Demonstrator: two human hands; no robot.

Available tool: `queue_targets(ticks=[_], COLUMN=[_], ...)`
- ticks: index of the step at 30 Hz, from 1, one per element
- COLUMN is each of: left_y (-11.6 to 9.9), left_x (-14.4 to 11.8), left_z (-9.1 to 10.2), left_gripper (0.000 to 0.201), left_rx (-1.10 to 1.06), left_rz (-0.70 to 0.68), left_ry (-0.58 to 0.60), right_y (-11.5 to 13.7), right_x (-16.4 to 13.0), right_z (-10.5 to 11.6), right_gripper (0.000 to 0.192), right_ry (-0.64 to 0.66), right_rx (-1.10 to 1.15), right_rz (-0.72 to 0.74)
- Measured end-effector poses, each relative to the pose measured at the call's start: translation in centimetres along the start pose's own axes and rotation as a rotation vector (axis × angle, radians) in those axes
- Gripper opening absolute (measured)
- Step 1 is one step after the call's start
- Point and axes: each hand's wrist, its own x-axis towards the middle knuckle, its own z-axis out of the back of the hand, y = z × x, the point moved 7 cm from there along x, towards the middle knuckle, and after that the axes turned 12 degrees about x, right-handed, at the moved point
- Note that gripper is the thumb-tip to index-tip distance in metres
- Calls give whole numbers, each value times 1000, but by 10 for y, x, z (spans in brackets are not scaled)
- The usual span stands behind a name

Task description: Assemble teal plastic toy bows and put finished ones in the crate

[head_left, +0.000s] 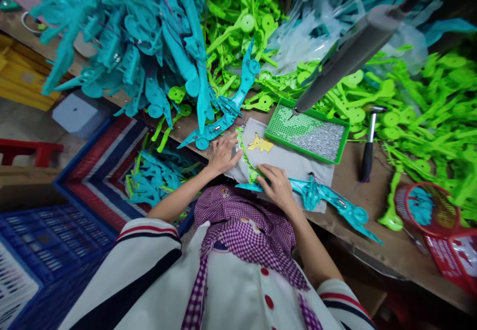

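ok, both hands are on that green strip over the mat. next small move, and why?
Probably press the green strip flat. The left hand pins its upper end, the right hand its lower end on the grey mat, beside the teal part. It looks bowed between them.

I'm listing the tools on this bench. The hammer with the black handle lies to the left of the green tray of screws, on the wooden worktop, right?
Not quite. In the head view the hammer lies to the right of the green tray, not the left. The rest holds: its handle is black, it lies on the wooden worktop, and the tray holds small silvery screws.
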Motion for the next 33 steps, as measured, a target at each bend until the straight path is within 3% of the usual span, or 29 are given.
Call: queue_targets(ticks=[6, 12, 18, 23, 25, 27, 29, 31, 33], left_y=[5, 8, 11, 4, -5, -19, -27, -37, -59], left_x=[-3, -4, -10, -26, -7, 31, 76, 113, 132], left_z=[0, 6, 13, 46, 64, 78, 84, 80, 65], left_gripper=[38, 33, 26, 20, 21, 20, 18, 20, 21], left_rx=[-48, -85, -121, -238, -267, -271, -288, -308, -355], left_rz=[26, 63, 98, 98, 37, -56, -2, 120, 141], left_ry=[-95, -169, -233, -294, -307, -320, -378, -412, -348], right_y=[6, 20, 33, 29, 29, 35, 41, 43, 38], right_x=[-6, -19, -22, -47, -49, -41, -31, -26, -28], right_z=[38, 39, 21, 41, 39, 30, 21, 18, 20], right_gripper=[32, 25, 24, 19, 17, 16, 17, 18, 19], right_ry=[-325, -260, -184, -392, -403, -346, -300, -296, -314], right_rx=[134, 31, 15, 82, 136, 152, 120, 88, 91], right_rz=[-71, -20, 16, -51, -61, -9, 61, 98, 103])
